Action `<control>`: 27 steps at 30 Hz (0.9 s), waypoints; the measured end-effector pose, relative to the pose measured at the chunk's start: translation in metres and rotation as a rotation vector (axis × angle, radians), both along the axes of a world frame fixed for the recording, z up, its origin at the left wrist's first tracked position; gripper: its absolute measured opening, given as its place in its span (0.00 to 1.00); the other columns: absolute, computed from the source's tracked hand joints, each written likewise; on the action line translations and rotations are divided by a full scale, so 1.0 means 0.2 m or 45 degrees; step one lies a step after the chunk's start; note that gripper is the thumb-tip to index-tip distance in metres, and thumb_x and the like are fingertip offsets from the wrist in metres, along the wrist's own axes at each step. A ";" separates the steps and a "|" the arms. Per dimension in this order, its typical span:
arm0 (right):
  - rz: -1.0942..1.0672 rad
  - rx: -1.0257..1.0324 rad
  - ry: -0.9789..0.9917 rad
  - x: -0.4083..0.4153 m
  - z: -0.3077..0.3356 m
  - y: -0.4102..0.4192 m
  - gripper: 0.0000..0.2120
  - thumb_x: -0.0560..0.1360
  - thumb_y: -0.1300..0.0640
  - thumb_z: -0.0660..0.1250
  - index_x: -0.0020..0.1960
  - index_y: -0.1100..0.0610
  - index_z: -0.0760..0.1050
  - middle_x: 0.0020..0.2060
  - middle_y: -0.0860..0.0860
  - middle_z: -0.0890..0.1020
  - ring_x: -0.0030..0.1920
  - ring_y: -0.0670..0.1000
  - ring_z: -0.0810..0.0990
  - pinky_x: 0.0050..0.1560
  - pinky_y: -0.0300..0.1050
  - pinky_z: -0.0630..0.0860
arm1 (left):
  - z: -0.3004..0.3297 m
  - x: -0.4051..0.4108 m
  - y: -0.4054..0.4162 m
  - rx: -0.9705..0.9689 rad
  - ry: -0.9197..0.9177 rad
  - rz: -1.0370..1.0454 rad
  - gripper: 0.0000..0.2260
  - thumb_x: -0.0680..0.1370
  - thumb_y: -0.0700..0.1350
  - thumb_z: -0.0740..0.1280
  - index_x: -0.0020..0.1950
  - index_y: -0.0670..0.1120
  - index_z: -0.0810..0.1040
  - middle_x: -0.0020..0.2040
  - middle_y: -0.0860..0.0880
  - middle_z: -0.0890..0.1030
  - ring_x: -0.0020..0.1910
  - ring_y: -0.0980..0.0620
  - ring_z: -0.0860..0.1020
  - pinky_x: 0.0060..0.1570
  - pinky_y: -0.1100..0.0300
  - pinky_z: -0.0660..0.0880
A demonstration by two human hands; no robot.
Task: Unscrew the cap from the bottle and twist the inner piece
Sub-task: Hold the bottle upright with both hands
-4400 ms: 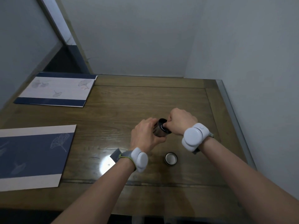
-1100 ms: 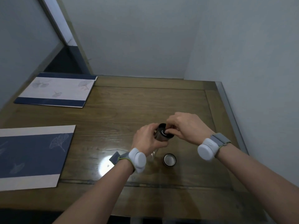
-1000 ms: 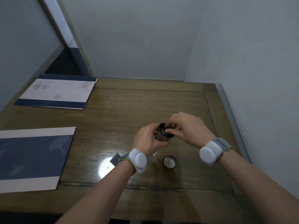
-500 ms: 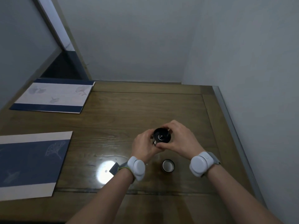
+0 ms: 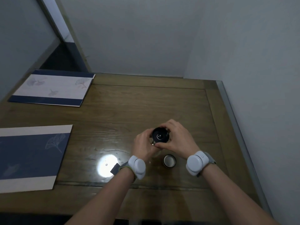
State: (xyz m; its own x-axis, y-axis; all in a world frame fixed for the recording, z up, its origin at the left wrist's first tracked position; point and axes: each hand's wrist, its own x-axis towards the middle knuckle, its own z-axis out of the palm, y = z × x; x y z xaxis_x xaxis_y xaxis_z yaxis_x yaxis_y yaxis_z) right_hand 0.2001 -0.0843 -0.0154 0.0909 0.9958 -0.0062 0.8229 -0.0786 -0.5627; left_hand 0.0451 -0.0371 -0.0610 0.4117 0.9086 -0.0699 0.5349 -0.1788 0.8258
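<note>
Black and round, the inner piece now faces straight up at the person's head camera — a second ago the bottle was tipped away and only the dark side of its neck showed. It has been brought upright over the wooden table. The left hand is wrapped round the clear body from the left; the right hand has thumb and fingers pinched on the rim of the inner piece. The cap lies open side up on the table, just near of the bottle and apart from it, so unscrewing is judged complete and the twisting of the insert is the step in hand. A small ring mark sits at the centre of the insert — no brand or legible writing can be made out on it. The two placemats carry leaf patterns only, no text.
</note>
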 end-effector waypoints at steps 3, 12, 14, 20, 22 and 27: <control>0.005 0.003 0.001 -0.01 -0.03 -0.01 0.28 0.63 0.40 0.77 0.60 0.48 0.77 0.53 0.43 0.75 0.54 0.47 0.75 0.51 0.47 0.76 | -0.03 -0.01 -0.01 -0.006 0.007 0.002 0.22 0.68 0.45 0.80 0.61 0.51 0.84 0.53 0.52 0.87 0.52 0.51 0.84 0.50 0.51 0.82; 0.001 -0.011 0.003 -0.03 -0.09 -0.04 0.28 0.64 0.41 0.77 0.61 0.47 0.76 0.54 0.42 0.75 0.54 0.45 0.73 0.51 0.43 0.73 | -0.08 -0.03 -0.04 -0.014 0.017 0.014 0.22 0.69 0.46 0.80 0.63 0.49 0.83 0.55 0.50 0.86 0.54 0.47 0.84 0.52 0.48 0.81; 0.003 -0.011 0.001 -0.04 -0.10 -0.05 0.28 0.65 0.41 0.78 0.62 0.47 0.76 0.54 0.43 0.75 0.54 0.45 0.73 0.51 0.43 0.73 | -0.09 -0.03 -0.05 -0.001 0.027 0.015 0.22 0.70 0.46 0.80 0.63 0.50 0.83 0.55 0.49 0.87 0.54 0.47 0.84 0.52 0.48 0.81; 0.001 -0.005 0.000 -0.05 -0.12 -0.07 0.28 0.65 0.42 0.78 0.62 0.47 0.76 0.54 0.43 0.75 0.53 0.46 0.72 0.52 0.45 0.75 | -0.12 -0.05 -0.07 0.023 0.063 0.011 0.22 0.69 0.47 0.79 0.62 0.50 0.83 0.54 0.51 0.87 0.52 0.49 0.84 0.49 0.52 0.81; 0.002 0.000 0.001 -0.06 -0.13 -0.08 0.29 0.65 0.41 0.78 0.63 0.47 0.76 0.54 0.43 0.74 0.53 0.46 0.72 0.52 0.46 0.76 | -0.12 -0.05 -0.08 0.020 0.049 0.024 0.22 0.68 0.48 0.78 0.62 0.51 0.83 0.53 0.52 0.87 0.51 0.49 0.84 0.48 0.54 0.81; -0.008 0.019 0.018 -0.07 -0.15 -0.08 0.29 0.64 0.41 0.78 0.62 0.47 0.76 0.54 0.43 0.74 0.54 0.47 0.73 0.52 0.48 0.77 | -0.15 -0.06 -0.10 0.028 0.024 0.034 0.22 0.67 0.51 0.76 0.61 0.54 0.82 0.52 0.55 0.86 0.49 0.52 0.83 0.48 0.51 0.82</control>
State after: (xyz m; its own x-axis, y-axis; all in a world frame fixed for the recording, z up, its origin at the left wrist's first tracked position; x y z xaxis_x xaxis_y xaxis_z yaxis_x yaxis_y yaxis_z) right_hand 0.1856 -0.1003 -0.0445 0.0971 0.9952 0.0075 0.8144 -0.0752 -0.5754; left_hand 0.0329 -0.0561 -0.0910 0.3858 0.9208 -0.0572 0.5553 -0.1822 0.8115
